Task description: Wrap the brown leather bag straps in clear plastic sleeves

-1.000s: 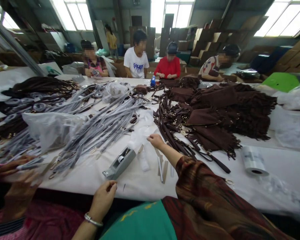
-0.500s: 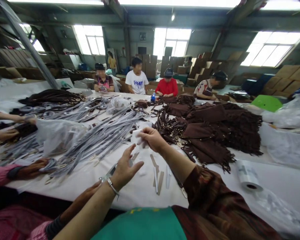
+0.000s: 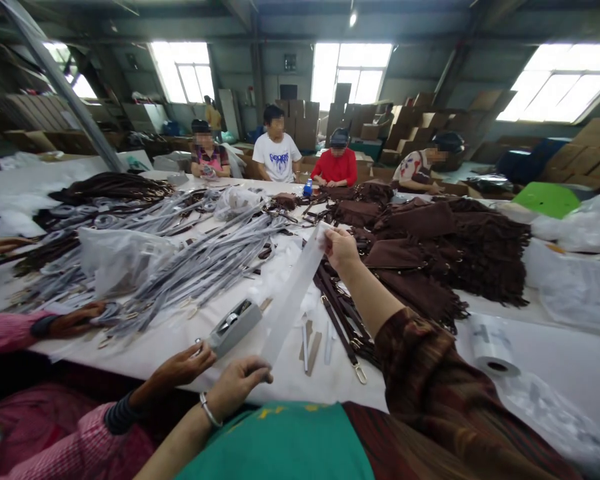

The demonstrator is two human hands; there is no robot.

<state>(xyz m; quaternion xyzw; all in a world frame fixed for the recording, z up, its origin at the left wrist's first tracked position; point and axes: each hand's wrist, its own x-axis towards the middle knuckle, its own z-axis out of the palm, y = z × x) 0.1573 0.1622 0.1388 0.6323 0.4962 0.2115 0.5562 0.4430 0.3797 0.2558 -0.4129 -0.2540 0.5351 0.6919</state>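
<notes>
I hold a long clear plastic sleeve (image 3: 295, 293) stretched slantwise above the white table (image 3: 555, 333), my right hand (image 3: 341, 248) pinching its far end, my left hand (image 3: 237, 383) closed on its near end beside the tape dispenser (image 3: 234, 327).

- We see a long white table (image 3: 555, 333) carrying everything.
- On its left lie bundles of grey wrapped straps (image 3: 205, 260) and a clear plastic bag (image 3: 120, 257).
- Near the front edge sit a grey tape dispenser (image 3: 234, 325) and a few flat strips (image 3: 311, 343).
- Brown fringed bags (image 3: 445, 247) are heaped to the right, dark brown straps (image 3: 343, 313) beside them.
- A film roll (image 3: 493, 343) lies at the right.
</notes>
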